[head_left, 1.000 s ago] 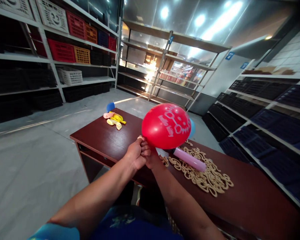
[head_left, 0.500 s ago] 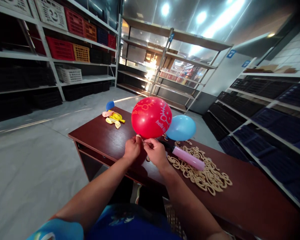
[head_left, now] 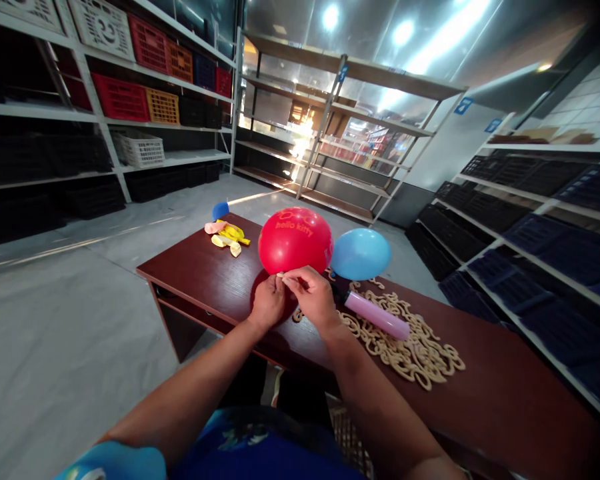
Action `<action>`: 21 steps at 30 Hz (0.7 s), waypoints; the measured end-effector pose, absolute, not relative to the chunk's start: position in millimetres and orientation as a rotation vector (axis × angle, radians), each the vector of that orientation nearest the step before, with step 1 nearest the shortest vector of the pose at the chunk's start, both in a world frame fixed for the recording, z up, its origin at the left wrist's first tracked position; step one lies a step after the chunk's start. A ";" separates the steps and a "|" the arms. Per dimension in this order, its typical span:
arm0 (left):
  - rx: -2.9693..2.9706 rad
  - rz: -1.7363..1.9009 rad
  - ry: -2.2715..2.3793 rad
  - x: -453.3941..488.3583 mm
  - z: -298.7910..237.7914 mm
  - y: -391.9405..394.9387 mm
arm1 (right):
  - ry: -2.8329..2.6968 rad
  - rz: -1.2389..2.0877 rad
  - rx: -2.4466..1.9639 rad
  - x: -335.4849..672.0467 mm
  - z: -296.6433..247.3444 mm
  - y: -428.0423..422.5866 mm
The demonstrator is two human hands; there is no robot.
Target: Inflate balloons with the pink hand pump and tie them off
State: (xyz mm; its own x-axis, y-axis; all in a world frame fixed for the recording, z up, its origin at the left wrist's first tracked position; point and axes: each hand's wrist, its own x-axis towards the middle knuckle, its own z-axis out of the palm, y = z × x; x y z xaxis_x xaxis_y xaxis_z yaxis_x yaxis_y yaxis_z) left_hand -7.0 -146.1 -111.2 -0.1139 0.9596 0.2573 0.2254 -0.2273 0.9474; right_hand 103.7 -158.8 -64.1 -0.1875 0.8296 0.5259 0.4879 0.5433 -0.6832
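Note:
A blown-up red balloon (head_left: 295, 240) with "hello kitty" printed on it stands just beyond my hands, above the table. At its near, lower end my left hand (head_left: 269, 300) is closed in a pinch on the balloon's neck. My right hand (head_left: 311, 293) meets it there, thumb and forefinger pinched at the same spot. A small pale bit shows between the fingertips; whether it is the neck's end or something else is too small to tell. To the right lies a blown-up light blue balloon (head_left: 362, 254), and nearer me a pink balloon pump (head_left: 377, 315), its dark end partly behind my right hand.
Under and around the pump spreads a heap of curly wooden pieces (head_left: 420, 353) on the dark red-brown table (head_left: 505, 400). Limp yellow balloons (head_left: 233, 233) and a blue one (head_left: 220, 211) lie at the far left corner. Shelves with crates (head_left: 120, 100) line the room.
The red balloon has turned and tipped, so its print now faces up, and it sits slightly lower and further left. My right hand has shifted slightly left, closer against my left fingers.

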 end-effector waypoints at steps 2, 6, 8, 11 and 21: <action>1.480 1.397 1.310 -8.5 -109.0 -149.5 | -1.715 0.678 -1.156 104.9 -65.9 -157.0; 1.546 1.326 1.401 -10.0 -102.4 -154.8 | -1.665 0.934 -1.286 109.2 -65.4 -155.9; 1.588 1.267 1.456 -9.8 -100.7 -155.6 | -1.718 0.938 -1.327 111.2 -63.9 -156.7; 1.587 1.272 1.420 -8.0 -102.1 -154.6 | -1.817 0.805 -1.346 111.9 -63.9 -158.0; 1.453 1.330 0.981 -0.1 -113.0 -148.1 | -1.749 0.227 -1.319 109.1 -78.8 -155.7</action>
State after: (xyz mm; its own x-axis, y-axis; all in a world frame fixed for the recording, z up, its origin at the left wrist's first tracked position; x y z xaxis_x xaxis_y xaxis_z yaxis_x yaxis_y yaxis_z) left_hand -0.1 -148.1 -113.0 0.1035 0.9562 0.2739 -0.0207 -0.2732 0.9617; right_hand 109.1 -155.7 -78.8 -0.0201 0.8399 0.5424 0.6733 0.4124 -0.6137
